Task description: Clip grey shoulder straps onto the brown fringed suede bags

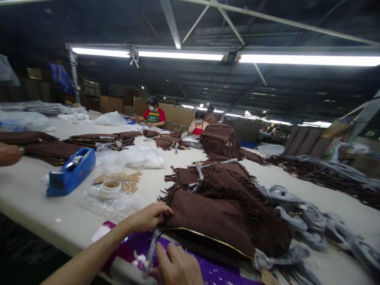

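A brown fringed bag (208, 215) lies before me with its gold zipper edge facing me. My left hand (152, 215) is at the bag's near left corner, its fingers curled and pinching the edge. A strap end wrapped in grey film (152, 251) runs down from that corner. Just right of this strap is my right hand (179, 266), fingers bent and a little apart, over a shiny purple plastic sheet (219, 269); its thumb is mostly hidden. Another wrapped strap end (279, 259) with a tan tag (268, 277) is at the bag's right corner.
A blue tape dispenser (73, 172), a white tape roll (109, 189) and tan string tags (130, 182) lie left. Brown bags (221, 142) pile behind; grey wrapped coils (297, 213) lie right. A co-worker's hand (8, 154) is far left; two co-workers (154, 114) are across the table.
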{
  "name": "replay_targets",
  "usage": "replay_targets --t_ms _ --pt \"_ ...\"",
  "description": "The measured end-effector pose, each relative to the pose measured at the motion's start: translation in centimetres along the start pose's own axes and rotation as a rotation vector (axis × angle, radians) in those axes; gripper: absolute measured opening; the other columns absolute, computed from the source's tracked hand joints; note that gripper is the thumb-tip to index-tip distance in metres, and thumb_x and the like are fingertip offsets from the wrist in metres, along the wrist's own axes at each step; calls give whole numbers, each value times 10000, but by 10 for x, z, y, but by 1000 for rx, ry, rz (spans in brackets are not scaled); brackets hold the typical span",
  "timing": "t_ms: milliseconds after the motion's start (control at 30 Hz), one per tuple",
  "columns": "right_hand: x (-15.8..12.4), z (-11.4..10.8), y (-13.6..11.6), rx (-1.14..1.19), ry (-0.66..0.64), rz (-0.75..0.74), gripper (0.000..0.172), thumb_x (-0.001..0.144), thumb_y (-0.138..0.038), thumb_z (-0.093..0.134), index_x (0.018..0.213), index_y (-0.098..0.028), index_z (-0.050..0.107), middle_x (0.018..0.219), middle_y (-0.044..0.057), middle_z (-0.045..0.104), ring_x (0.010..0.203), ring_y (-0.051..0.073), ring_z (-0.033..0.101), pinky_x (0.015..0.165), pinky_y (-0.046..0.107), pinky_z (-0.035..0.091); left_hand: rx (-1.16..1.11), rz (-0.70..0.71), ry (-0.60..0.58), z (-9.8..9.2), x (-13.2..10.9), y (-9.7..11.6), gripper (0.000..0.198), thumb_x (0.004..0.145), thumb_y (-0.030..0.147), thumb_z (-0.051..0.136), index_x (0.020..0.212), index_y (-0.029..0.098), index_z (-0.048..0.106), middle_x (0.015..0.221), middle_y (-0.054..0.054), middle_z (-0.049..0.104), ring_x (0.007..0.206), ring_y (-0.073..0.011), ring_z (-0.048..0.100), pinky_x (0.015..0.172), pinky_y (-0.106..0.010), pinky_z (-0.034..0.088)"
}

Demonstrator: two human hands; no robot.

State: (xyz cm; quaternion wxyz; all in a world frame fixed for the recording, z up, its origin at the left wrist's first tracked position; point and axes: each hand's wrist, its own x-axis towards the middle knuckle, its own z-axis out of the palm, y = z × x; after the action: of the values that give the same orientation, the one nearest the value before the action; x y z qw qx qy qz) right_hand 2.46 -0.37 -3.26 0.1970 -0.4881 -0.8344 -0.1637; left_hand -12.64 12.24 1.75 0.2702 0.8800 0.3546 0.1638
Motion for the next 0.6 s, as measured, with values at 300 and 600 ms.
replay_targets --t_ms 300,600 --pt "23 12 -12 279 -251 120 241 623 -197 780 831 -219 659 843 53 711 659 234 672 558 286 505 -113 -72 -78 -11 -15 6 505 679 100 439 1141 197 619 967 -25 638 865 -158 602 789 -242 494" --pt "-19 -36 37 749 14 523 274 742 -57 607 919 -263 638 869 -34 701 864 165 651 772 205 486 233 -67 122 27 -51 22 279 789 283 537 1060 262 603 1076 -49 665 988 -237 596 885 -335 483"
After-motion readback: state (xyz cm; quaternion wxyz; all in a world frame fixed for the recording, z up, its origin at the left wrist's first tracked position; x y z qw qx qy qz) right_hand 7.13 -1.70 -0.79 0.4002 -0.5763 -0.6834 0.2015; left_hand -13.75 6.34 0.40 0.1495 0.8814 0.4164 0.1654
